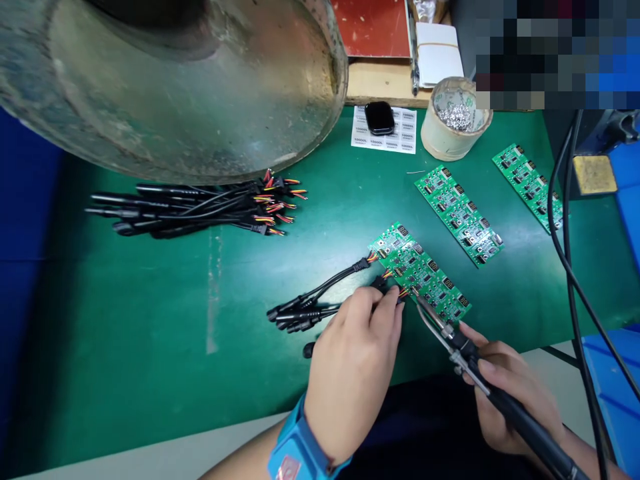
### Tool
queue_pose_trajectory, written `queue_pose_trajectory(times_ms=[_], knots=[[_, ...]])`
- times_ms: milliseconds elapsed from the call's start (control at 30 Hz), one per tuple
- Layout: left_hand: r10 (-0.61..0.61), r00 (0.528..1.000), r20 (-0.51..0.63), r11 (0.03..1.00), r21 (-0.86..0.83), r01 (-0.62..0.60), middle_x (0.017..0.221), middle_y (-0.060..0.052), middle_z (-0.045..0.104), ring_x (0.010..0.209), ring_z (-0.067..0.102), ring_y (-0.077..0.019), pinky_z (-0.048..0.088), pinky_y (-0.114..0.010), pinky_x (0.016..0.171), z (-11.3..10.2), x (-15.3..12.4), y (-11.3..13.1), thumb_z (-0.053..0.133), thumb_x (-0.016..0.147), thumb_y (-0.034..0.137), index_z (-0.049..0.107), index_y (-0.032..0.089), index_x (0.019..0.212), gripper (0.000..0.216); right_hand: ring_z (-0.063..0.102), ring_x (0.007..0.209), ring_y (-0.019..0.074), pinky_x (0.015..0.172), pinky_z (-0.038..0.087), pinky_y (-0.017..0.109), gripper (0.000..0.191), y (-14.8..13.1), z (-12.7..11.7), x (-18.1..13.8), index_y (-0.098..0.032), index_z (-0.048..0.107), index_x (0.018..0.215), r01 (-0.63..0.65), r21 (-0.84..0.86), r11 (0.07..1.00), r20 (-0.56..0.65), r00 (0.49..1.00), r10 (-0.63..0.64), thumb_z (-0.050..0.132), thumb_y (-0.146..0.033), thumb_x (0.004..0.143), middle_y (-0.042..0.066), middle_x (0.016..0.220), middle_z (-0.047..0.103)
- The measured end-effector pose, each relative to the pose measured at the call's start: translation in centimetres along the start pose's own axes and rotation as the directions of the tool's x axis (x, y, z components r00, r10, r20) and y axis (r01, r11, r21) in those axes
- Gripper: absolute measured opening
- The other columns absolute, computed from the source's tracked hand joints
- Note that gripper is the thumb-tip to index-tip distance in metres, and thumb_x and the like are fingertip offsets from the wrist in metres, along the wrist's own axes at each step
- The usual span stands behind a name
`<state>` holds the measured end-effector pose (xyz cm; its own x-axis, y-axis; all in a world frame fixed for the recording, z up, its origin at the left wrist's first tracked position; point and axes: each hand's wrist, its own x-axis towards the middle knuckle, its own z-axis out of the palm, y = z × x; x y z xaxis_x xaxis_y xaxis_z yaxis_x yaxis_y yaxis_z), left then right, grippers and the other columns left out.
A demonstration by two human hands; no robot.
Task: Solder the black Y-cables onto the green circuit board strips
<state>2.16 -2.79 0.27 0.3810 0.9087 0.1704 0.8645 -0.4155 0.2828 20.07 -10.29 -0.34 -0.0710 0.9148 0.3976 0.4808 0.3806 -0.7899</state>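
Observation:
My left hand (356,357) pinches a black cable (320,312) by its coloured wire ends against the edge of a green circuit board strip (425,272) on the green mat. My right hand (510,393) grips a black soldering iron (480,373) like a pen. Its tip touches the board edge where the wires meet it. Two more black cables (330,285) hang attached to the same strip. A blue wrist strap (295,447) sits on my left wrist.
A bundle of loose black cables (200,207) lies at the left. Two further board strips (459,215) (530,187) lie at the right. A tape-roll cup of metal bits (456,119), a smartwatch (380,118) on labels, a large lamp shade (175,87) and hanging black cords (570,267) surround the mat (150,320).

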Motion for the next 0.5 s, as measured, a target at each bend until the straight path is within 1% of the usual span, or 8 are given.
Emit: queue_pose_trajectory(times_ms=[100,200,300,400,500], knots=[[0.020,1.000,-0.003,1.000,0.007,-0.020,0.077,-0.004,0.055,0.062,0.055,-0.0159,0.048,-0.030,0.056,0.0,0.0,0.0,0.047,0.090,0.021,0.064,0.011,0.101,0.022,0.057,0.066,0.0154,0.080,0.057,0.053,0.043,0.3,-0.3,-0.2,-0.020,0.052,0.120,-0.047,0.050,0.998,-0.034,0.998,0.049,0.050,-0.004,0.080,0.002,0.076,0.059],[0.020,1.000,-0.015,1.000,0.012,-0.019,0.077,-0.004,0.055,0.062,0.056,-0.0161,0.048,-0.030,0.056,0.0,0.1,-0.1,0.048,0.089,0.021,0.063,0.011,0.102,0.022,0.059,0.067,0.0155,0.074,0.060,0.045,0.045,0.6,-0.2,0.2,-0.019,0.053,0.118,-0.038,0.049,0.998,-0.068,0.997,0.042,0.051,0.000,0.078,0.003,0.076,0.061],[0.005,0.999,-0.038,1.000,-0.008,-0.005,0.078,-0.005,0.057,0.065,0.058,-0.0169,0.050,-0.030,0.058,0.2,0.3,-0.6,0.050,0.088,0.022,0.062,0.011,0.106,0.023,0.060,0.067,0.0153,0.070,0.059,0.038,0.046,0.5,0.3,1.3,-0.018,0.055,0.117,-0.023,0.032,0.999,-0.071,0.997,0.025,0.051,0.002,0.076,0.004,0.077,0.063],[-0.009,0.998,-0.059,0.995,-0.096,0.004,0.081,-0.006,0.058,0.070,0.060,-0.0180,0.053,-0.032,0.063,0.2,0.5,-1.4,0.052,0.088,0.023,0.059,0.011,0.110,0.026,0.061,0.066,0.0150,0.068,0.059,0.034,0.046,0.4,1.0,2.3,-0.018,0.055,0.115,-0.012,0.021,1.000,-0.085,0.996,0.014,0.051,0.004,0.075,0.004,0.076,0.063],[-0.013,0.995,-0.095,0.973,-0.230,-0.010,0.086,-0.005,0.060,0.075,0.061,-0.0164,0.054,-0.031,0.070,-0.5,0.5,-2.8,0.055,0.087,0.025,0.059,0.014,0.110,0.026,0.062,0.067,0.0159,0.068,0.057,0.034,0.042,0.6,1.3,2.7,-0.016,0.057,0.112,0.012,0.025,1.000,-0.096,0.995,-0.009,0.052,0.003,0.075,0.004,0.076,0.063]])
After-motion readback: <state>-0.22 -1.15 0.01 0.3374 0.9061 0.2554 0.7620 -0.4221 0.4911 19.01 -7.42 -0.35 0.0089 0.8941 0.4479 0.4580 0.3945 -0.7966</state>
